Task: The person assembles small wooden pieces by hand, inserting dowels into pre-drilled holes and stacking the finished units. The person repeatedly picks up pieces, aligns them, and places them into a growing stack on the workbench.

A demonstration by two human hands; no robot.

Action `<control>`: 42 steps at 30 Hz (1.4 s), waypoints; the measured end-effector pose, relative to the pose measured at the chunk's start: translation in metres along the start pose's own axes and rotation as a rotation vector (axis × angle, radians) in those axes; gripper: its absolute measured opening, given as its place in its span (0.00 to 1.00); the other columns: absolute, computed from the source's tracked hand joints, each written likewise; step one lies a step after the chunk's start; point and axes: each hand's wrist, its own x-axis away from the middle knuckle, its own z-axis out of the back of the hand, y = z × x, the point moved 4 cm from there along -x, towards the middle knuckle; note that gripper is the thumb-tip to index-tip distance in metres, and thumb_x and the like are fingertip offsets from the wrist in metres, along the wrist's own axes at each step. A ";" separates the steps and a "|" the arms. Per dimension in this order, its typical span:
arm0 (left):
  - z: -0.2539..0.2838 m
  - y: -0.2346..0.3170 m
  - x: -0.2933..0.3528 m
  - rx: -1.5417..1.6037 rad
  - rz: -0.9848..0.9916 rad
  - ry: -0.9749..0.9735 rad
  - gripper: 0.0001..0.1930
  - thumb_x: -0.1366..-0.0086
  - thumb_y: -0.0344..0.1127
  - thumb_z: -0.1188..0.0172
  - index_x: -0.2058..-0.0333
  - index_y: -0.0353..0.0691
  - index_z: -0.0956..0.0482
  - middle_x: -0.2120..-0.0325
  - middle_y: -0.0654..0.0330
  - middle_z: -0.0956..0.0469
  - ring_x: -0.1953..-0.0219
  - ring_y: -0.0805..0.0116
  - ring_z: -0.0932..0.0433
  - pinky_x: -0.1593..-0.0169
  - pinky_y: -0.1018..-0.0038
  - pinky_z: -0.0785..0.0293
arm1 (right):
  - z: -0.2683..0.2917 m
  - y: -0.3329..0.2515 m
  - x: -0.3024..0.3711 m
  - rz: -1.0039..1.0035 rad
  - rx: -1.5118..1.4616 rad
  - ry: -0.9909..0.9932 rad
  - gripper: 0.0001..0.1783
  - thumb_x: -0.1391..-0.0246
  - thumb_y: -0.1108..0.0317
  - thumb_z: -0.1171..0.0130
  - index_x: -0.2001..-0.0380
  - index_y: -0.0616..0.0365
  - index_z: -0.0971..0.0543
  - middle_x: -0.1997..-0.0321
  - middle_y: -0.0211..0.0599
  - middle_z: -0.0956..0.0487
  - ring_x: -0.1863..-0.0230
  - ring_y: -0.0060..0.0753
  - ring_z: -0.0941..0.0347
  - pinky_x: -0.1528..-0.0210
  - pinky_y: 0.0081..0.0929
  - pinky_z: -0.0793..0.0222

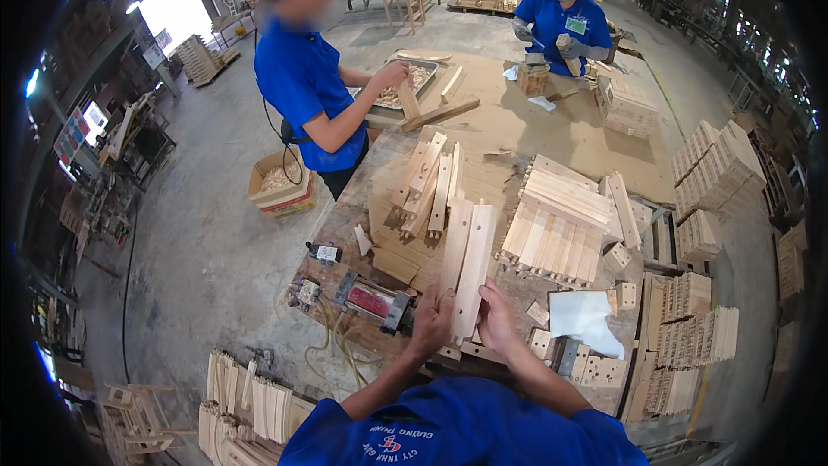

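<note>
Two pale wooden rails lie side by side in front of me, pointing away over the workbench. My left hand (433,315) is closed on the near end of the left wooden rail (454,237). With my right hand (498,315) I grip the right wooden rail (476,263), which has holes near its ends. Beyond them lies a loose group of wooden rails (429,181) on cardboard. To the right is a neat stack of wooden rails (556,220). Left of my hands sits a clamp-like fixture with a red cylinder (371,300) and hoses.
White foam sheet (582,318) and small drilled blocks (601,371) lie right of my hands. Two co-workers in blue shirts (310,78) stand across the bench. Stacked wood (690,328) flanks the right side; more pieces (246,401) stand lower left. A cardboard box (280,194) is on the floor.
</note>
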 end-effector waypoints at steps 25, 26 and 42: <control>-0.025 0.009 0.027 0.011 -0.130 -0.013 0.24 0.23 0.32 0.47 0.32 0.33 0.33 0.45 0.51 0.26 0.46 0.64 0.26 0.40 0.68 0.30 | 0.007 0.003 0.014 0.075 0.520 -0.083 0.34 0.23 0.43 0.60 0.31 0.60 0.34 0.39 0.41 0.23 0.41 0.30 0.28 0.36 0.31 0.33; -0.024 0.010 0.028 -0.022 -0.149 -0.007 0.24 0.23 0.31 0.46 0.32 0.32 0.33 0.46 0.51 0.26 0.47 0.63 0.26 0.40 0.67 0.30 | 0.004 0.003 0.015 0.068 0.481 -0.078 0.33 0.22 0.44 0.60 0.31 0.60 0.33 0.39 0.41 0.23 0.41 0.30 0.28 0.36 0.31 0.33; -0.018 0.028 0.027 -0.223 -0.270 -0.014 0.24 0.24 0.28 0.46 0.32 0.34 0.32 0.47 0.52 0.25 0.44 0.64 0.25 0.39 0.69 0.31 | -0.022 -0.032 0.020 0.038 0.779 -0.087 0.28 0.27 0.51 0.45 0.35 0.59 0.28 0.42 0.39 0.21 0.44 0.29 0.26 0.44 0.31 0.27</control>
